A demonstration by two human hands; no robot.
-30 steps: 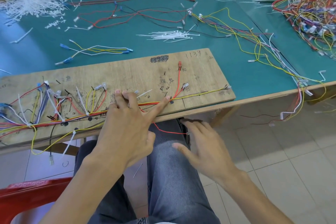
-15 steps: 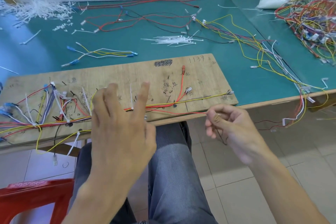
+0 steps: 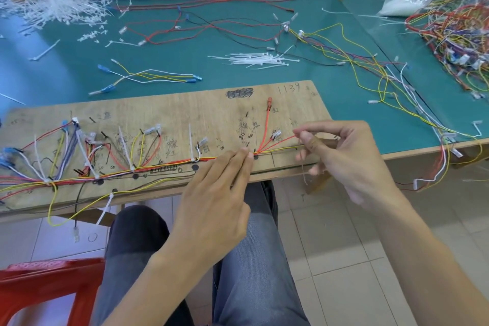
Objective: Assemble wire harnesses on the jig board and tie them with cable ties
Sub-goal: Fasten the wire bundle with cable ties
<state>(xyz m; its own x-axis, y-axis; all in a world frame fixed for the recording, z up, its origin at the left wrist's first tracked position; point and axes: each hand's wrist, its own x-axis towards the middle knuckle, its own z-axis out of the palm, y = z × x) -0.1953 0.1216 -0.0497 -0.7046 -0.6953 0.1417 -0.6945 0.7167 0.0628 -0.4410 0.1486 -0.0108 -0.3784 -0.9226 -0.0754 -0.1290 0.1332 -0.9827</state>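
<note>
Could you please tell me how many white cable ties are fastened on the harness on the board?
5 cable ties: four on the main bundle, far left, next, middle, rightmost; one lower, hanging below the board. Others may be hidden.

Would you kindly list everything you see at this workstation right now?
jig board: one, wooden, table's near edge
wire harness: one, multicoloured, along the board
red wire: one, red, board's right end
cable ties: one bundle, white, behind the board
tie offcuts: one pile, white, far left
wire tangle: one, multicoloured, far right
table: one, teal, underneath
stool: one, red, bottom left
left hand: one, fingers straight, pressing the harness
right hand: one, pinching the red wire
</note>
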